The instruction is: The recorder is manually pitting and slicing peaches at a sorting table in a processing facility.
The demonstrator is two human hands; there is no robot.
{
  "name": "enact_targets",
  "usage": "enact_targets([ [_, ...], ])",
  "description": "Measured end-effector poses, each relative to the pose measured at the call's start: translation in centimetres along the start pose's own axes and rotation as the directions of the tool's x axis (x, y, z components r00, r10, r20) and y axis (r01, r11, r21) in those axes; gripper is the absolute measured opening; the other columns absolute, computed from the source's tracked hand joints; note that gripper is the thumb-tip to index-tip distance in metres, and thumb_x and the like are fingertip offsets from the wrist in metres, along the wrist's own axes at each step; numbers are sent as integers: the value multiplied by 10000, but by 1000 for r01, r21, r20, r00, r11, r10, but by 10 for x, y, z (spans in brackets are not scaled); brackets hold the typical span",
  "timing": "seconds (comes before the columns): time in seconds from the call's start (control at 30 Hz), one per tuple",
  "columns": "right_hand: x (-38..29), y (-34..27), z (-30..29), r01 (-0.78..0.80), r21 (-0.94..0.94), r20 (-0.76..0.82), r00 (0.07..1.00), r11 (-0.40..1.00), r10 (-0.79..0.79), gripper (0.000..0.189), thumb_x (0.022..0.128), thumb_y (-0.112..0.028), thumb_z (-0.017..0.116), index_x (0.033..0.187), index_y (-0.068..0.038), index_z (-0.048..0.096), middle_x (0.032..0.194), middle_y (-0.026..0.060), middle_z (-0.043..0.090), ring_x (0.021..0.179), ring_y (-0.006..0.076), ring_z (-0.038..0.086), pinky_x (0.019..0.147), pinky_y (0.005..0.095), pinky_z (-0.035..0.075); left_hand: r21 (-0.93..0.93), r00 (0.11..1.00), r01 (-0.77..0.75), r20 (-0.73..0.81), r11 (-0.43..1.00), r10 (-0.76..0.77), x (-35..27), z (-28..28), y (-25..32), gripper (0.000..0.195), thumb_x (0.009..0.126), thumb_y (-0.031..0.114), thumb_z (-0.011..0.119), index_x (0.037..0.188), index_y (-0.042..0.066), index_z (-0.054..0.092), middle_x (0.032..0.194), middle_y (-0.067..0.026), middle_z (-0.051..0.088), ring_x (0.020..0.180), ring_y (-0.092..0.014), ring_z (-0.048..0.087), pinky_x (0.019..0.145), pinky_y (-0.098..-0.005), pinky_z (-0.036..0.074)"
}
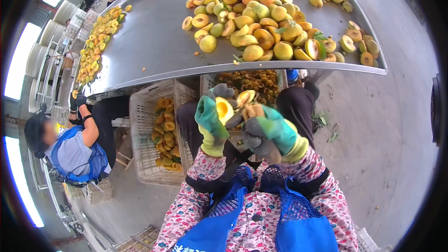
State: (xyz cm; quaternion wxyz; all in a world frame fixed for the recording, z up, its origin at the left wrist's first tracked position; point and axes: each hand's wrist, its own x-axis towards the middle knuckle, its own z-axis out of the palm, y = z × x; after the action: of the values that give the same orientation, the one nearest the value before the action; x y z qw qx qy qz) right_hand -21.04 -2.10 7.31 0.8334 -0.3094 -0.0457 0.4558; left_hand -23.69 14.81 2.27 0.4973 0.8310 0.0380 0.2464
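Note:
In front of my lap, my left hand (211,117), in a green and grey coated glove, grips a pitted yellow peach half (224,110) with its hollow showing. My right hand (274,127), gloved alike, is closed close beside it and slightly blurred. Another cut peach half (246,98) shows at the right hand's fingers. A brownish, handle-like piece (272,152) sticks out below the right palm; what it belongs to is hidden. Just beyond both hands stands a crate (206,83) with cut peach pieces (252,81) inside.
A metal table (154,42) with a raised rim carries a heap of halved peaches (259,17). More halves (99,42) line its left side. A plastic crate (140,140) of peach halves stands left of my legs. A co-worker (77,147) sits farther left. Leaves (321,119) litter the floor.

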Motion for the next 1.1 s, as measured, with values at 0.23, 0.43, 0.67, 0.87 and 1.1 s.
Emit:
enact_targets([
  [0.23, 40, 26, -66, -343, -471, -353, 918, 813, 182, 285, 881, -285, 612, 1010, -31, 618, 725, 43, 609, 609, 123, 576, 521, 274, 469, 11, 976, 2, -219, 1000, 1, 20, -75, -27, 351, 990, 202, 420, 1205, -35, 564, 1068, -124, 635, 954, -197, 630, 811, -308, 524],
  [0.43, 43, -4, -57, -160, -227, -213, 971, 961, 111, 293, 872, -217, 624, 1091, -29, 576, 820, 34, 591, 654, 118, 565, 586, 256, 478, 953, 981, 29, -85, 302, 176, 8, -171, -89, 271, 823, 191, 639, 1049, 45, 668, 1015, -179, 669, 1023, -369, 604, 914, -454, 480],
  [0.67, 68, -19, -68, -142, -103, -246, 963, 985, 113, 267, 880, -208, 616, 1061, -19, 563, 807, 51, 591, 626, 135, 551, 571, 255, 461, 671, 995, -91, 97, 736, 34, 157, -25, -78, 343, 847, 235, 610, 1173, 129, 629, 1163, -150, 629, 1101, -362, 584, 952, -436, 456],
  [0.87, 49, 18, -93, -247, -131, -488, 859, 960, 155, 193, 858, -198, 640, 963, -39, 605, 748, 45, 602, 571, 132, 554, 503, 261, 439, 766, 959, 38, 152, 642, -238, 202, 21, -112, 486, 750, 288, 713, 1198, 155, 580, 1271, -161, 498, 1003, -365, 600, 864, -453, 498],
  [1.1, 53, -5, -56, -160, -259, -365, 929, 953, 57, 247, 870, -252, 610, 984, -37, 569, 767, 53, 604, 586, 140, 562, 522, 272, 455, -401, 956, 289, 81, 869, -281, 159, -1, -74, 375, 886, 149, 579, 1225, 5, 505, 1182, -113, 562, 998, -196, 601, 824, -300, 511],
])
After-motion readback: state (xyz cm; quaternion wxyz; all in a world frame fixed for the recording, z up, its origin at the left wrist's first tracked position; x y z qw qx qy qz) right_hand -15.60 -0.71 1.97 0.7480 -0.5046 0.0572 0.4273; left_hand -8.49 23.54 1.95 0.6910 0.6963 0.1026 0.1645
